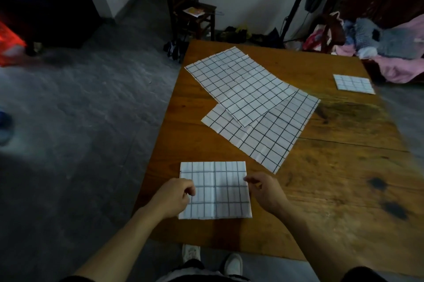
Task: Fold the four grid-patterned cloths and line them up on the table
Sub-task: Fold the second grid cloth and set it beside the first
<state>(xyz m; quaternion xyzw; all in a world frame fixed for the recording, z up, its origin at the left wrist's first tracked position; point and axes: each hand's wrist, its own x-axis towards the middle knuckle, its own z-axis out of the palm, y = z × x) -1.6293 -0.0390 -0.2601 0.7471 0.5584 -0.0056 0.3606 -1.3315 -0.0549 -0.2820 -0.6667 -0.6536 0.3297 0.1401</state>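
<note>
Both forearms reach forward from the near edge of the surface [332, 190], knuckles up, and meet a folded cloth [218, 192] that lies near the near left corner. The left hand [174, 197] rests over the cloth's left side with its fingers [190, 190] curled inward; they seem to pinch the fabric, though the grip itself is hidden under the knuckles. The right hand [266, 192] sits at the cloth's right edge, fingers [249, 179] bent and drawn together at that edge, apparently nipping it. This cloth is nearly square, its sides running roughly parallel to the near edge, with a crease down its middle pointing away from the person. Further in, toward the middle of the surface, two unfolded cloths lie flat and overlap: the upper cloth [236, 80] has its long axis running from the far left edge toward the centre, and the lower cloth [270, 130] is partly covered by it, turned on a diagonal with one corner pointing toward the near edge. A small folded cloth [353, 83] lies well apart at the far right edge, its sides roughly square to that edge. Beyond the far edge stands a wooden chair [195, 18], and a heap of clothes [378, 45] lies past the far right corner.
</note>
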